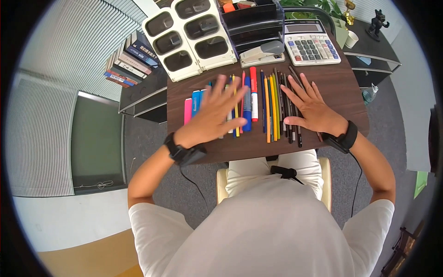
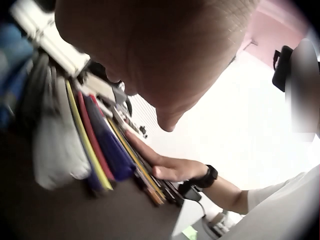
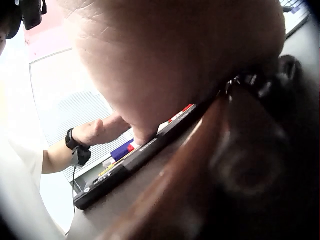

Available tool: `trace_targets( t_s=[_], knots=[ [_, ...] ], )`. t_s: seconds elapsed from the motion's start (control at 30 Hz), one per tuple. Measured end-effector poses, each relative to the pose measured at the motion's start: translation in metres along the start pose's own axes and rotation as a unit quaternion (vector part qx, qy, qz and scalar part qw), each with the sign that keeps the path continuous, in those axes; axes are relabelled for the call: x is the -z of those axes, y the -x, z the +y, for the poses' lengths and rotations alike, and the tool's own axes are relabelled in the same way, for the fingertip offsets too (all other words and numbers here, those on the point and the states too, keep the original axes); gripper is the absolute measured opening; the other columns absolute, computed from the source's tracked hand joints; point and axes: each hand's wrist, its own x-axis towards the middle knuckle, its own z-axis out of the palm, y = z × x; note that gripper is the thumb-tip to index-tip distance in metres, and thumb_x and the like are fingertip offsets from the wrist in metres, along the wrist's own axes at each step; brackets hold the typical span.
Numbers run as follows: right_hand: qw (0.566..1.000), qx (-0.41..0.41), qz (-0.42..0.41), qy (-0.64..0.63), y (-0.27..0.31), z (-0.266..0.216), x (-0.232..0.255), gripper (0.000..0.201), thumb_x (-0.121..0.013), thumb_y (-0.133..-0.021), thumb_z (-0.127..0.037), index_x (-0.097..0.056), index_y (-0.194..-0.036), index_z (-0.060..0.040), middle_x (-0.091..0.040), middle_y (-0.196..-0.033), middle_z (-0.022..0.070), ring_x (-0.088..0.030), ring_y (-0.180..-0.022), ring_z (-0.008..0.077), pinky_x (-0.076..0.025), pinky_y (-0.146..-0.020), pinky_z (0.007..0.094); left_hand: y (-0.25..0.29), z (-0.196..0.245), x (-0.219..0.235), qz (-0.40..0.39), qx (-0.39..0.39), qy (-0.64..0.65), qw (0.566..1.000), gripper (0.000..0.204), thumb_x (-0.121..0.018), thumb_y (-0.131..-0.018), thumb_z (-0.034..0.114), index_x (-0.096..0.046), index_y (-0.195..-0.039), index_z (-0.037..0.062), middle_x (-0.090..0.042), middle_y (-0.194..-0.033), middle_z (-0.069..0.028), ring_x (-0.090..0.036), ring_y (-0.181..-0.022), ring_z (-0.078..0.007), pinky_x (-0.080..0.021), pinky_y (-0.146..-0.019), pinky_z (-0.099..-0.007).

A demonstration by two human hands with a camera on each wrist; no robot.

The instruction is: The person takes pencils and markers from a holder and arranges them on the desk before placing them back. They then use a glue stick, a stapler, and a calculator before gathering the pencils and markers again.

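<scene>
Pens, markers and pencils lie side by side in a row on a dark wooden desk (image 1: 221, 150). My left hand (image 1: 207, 115), blurred with fingers spread, is over the left part of the row, partly hiding pens there. Left of it show a pink highlighter (image 1: 188, 111) and a blue highlighter (image 1: 195, 102). Between the hands lie a thick blue marker (image 1: 248, 111), a red-and-white marker (image 1: 254, 104) and yellow pencils (image 1: 272, 111). My right hand (image 1: 316, 111), fingers fanned out, lies over dark pencils (image 1: 290, 134) at the right end. Neither hand grips anything.
Along the back of the desk stand a white holder (image 1: 196, 39) with dark windows, a black organizer (image 1: 251, 27), a stapler (image 1: 263, 54) and a calculator (image 1: 311, 45). Books (image 1: 131, 60) stand on a side cabinet at left; a paper cup (image 1: 351, 39) is at right.
</scene>
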Motion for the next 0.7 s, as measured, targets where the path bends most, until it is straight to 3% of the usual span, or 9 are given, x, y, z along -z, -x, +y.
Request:
trace_targets(
  t_s=[0.03,0.07,0.17,0.27,0.43,0.5,0.57,0.63,0.7],
  knots=[
    [1.0,0.002,-0.001,-0.001,-0.003,-0.003,0.0,0.091,-0.045,-0.084,-0.071,-0.018,-0.152,-0.0153,-0.008,-0.158,0.0173,0.003,-0.144,0.0415,-0.006,-0.115,0.0554,0.013,-0.008,0.009,0.011,0.031,-0.098,0.995,0.079,-0.049,-0.091,0.055,-0.019,-0.152,0.0135,-0.007,-0.159,-0.0129,0.001,-0.146,-0.0367,-0.005,-0.112,-0.0589],
    [1.0,0.005,0.001,-0.007,-0.007,-0.006,-0.001,0.09,-0.043,-0.085,-0.071,-0.018,-0.152,-0.0154,-0.007,-0.158,0.0177,0.003,-0.144,0.0416,-0.006,-0.115,0.056,0.027,-0.017,0.014,0.01,0.034,-0.097,0.995,0.079,-0.049,-0.091,0.055,-0.019,-0.152,0.0135,-0.007,-0.159,-0.0129,0.001,-0.146,-0.0367,-0.005,-0.112,-0.0589],
    [1.0,0.021,0.005,-0.011,-0.023,-0.013,-0.008,0.09,-0.04,-0.086,-0.072,-0.019,-0.152,-0.0156,-0.006,-0.158,0.0186,0.004,-0.144,0.0415,-0.005,-0.114,0.0563,0.067,-0.052,0.014,0.002,0.151,-0.123,0.981,0.078,-0.051,-0.091,0.052,-0.018,-0.152,0.0154,-0.007,-0.159,-0.0139,0.002,-0.146,-0.0373,-0.006,-0.113,-0.056],
    [0.999,0.038,-0.002,-0.015,-0.037,-0.03,-0.01,0.09,-0.038,-0.085,-0.074,-0.019,-0.152,-0.0158,-0.006,-0.157,0.0198,0.005,-0.145,0.0411,-0.003,-0.114,0.0562,0.096,-0.072,0.0,-0.018,0.193,0.008,0.981,0.078,-0.048,-0.092,0.054,-0.016,-0.153,0.0162,-0.004,-0.159,-0.0137,0.002,-0.146,-0.038,-0.007,-0.114,-0.0553],
    [0.995,0.04,-0.027,-0.09,-0.054,-0.057,-0.008,0.09,-0.036,-0.086,-0.074,-0.018,-0.152,-0.0159,-0.006,-0.157,0.0215,0.006,-0.144,0.0414,-0.001,-0.114,0.0573,0.105,-0.069,-0.013,-0.03,0.186,0.029,0.982,0.081,-0.049,-0.092,0.053,-0.012,-0.153,0.0159,-0.002,-0.159,-0.014,0.003,-0.146,-0.0366,-0.008,-0.114,-0.056],
    [0.997,0.029,0.008,-0.075,-0.054,-0.063,-0.012,0.089,-0.038,-0.086,-0.073,-0.02,-0.152,-0.0158,-0.008,-0.157,0.0207,0.004,-0.144,0.0418,-0.001,-0.113,0.0582,0.104,-0.069,-0.017,0.016,0.162,0.022,0.986,0.081,-0.051,-0.091,0.054,-0.014,-0.153,0.0155,-0.003,-0.159,-0.0138,0.003,-0.146,-0.0365,-0.008,-0.114,-0.0559],
    [0.993,0.082,0.08,-0.005,-0.053,-0.065,-0.013,0.087,-0.041,-0.087,-0.07,-0.021,-0.151,-0.0157,-0.012,-0.157,0.0197,0.002,-0.144,0.042,-0.003,-0.113,0.0598,0.097,-0.061,-0.014,0.021,0.151,-0.011,0.988,0.081,-0.051,-0.091,0.053,-0.015,-0.153,0.0153,-0.003,-0.159,-0.0144,0.002,-0.146,-0.0377,-0.008,-0.114,-0.0564],
    [0.991,0.1,0.09,-0.005,-0.052,-0.065,-0.019,0.085,-0.044,-0.087,-0.069,-0.022,-0.151,-0.0175,-0.015,-0.156,0.0185,-0.001,-0.144,0.0419,-0.005,-0.112,0.0614,0.084,-0.049,-0.01,0.026,0.137,-0.044,0.989,0.081,-0.052,-0.09,0.052,-0.016,-0.153,0.015,-0.004,-0.159,-0.015,0.002,-0.145,-0.0389,-0.008,-0.113,-0.057],
    [0.992,0.111,0.052,-0.032,-0.053,-0.063,-0.016,0.084,-0.045,-0.086,-0.069,-0.022,-0.151,-0.0215,-0.016,-0.156,0.0177,-0.002,-0.144,0.0418,-0.007,-0.112,0.0622,0.065,-0.034,-0.007,0.006,0.066,-0.087,0.994,0.082,-0.052,-0.089,0.056,-0.019,-0.152,0.0154,-0.005,-0.159,-0.0153,0.001,-0.145,-0.0392,-0.008,-0.113,-0.0572]
  ],
)
